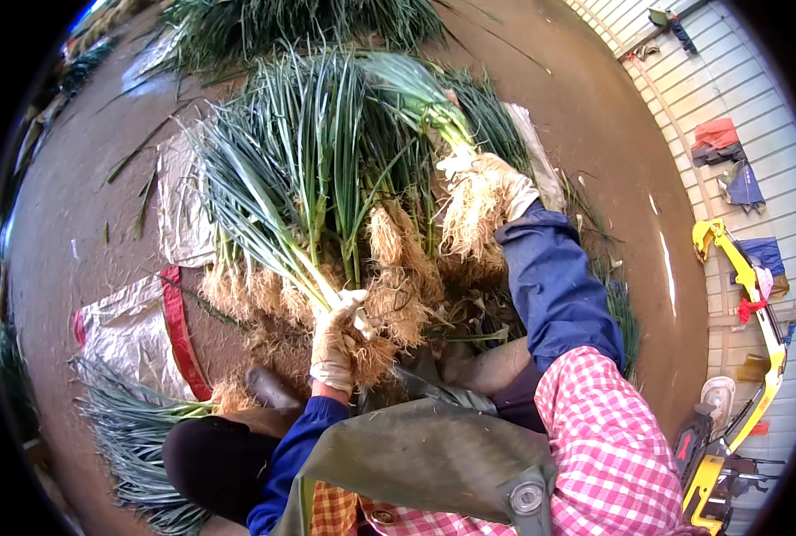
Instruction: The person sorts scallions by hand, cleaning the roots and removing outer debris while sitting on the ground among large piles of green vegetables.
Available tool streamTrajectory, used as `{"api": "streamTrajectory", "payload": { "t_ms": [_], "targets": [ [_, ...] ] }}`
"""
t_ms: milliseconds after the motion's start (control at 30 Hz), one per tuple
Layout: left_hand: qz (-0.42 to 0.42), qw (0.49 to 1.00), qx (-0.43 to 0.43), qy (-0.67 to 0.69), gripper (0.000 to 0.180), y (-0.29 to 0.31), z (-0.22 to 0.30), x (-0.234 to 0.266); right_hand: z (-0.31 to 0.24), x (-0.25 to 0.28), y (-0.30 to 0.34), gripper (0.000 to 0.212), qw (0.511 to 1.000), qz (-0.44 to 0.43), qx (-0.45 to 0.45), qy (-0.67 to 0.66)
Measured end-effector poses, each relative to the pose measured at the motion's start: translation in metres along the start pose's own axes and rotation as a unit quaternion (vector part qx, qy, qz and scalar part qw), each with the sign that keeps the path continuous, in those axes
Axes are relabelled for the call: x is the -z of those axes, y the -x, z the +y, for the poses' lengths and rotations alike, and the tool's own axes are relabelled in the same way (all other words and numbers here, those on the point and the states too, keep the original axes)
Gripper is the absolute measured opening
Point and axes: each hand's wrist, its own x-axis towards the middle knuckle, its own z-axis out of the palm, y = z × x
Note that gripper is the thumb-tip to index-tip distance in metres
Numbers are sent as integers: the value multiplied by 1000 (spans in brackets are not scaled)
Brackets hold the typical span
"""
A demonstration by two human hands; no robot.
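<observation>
My left hand [334,344] grips one green onion [313,272] at its white stalk | my right hand [492,192] clutches a rooty bunch [456,170] | both over the onion pile [326,179] on the floor [85,179].

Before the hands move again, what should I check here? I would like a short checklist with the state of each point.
1. Left hand closed on a green onion stalk near its roots: ok.
2. Right hand closed on a second bunch at the root end: ok.
3. Both hands gloved: ok.
4. Pile of green onions lies on the ground ahead: ok.
5. Roots free of soil: cannot tell.
</observation>
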Motion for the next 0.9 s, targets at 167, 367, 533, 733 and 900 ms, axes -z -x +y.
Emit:
{"api": "streamTrajectory", "payload": {
  "t_ms": [167, 367, 533, 733, 900],
  "targets": [
    [-80, 994, -66, 46, 30, 12, 4, 10, 14, -87, 38, 30, 987, -7, 113, 111],
    [2, 992, -44, 122, 23, 23, 8, 20, 129, -196, 41, 90, 837, 186, 30, 513],
    [-41, 998, -45, 24, 24, 21, 7, 33, 141, -163, 34, 57, 821, 112, 63, 556],
    [-86, 986, -76, 121, 26, 57, 27, 31, 61, -173, 77, 35, 992, -101, 60, -51],
    [-121, 991, -11, 58, 34, 62, 23, 29, 95, -178, 86, 32, 982, -132, 88, 104]
  ]
}}
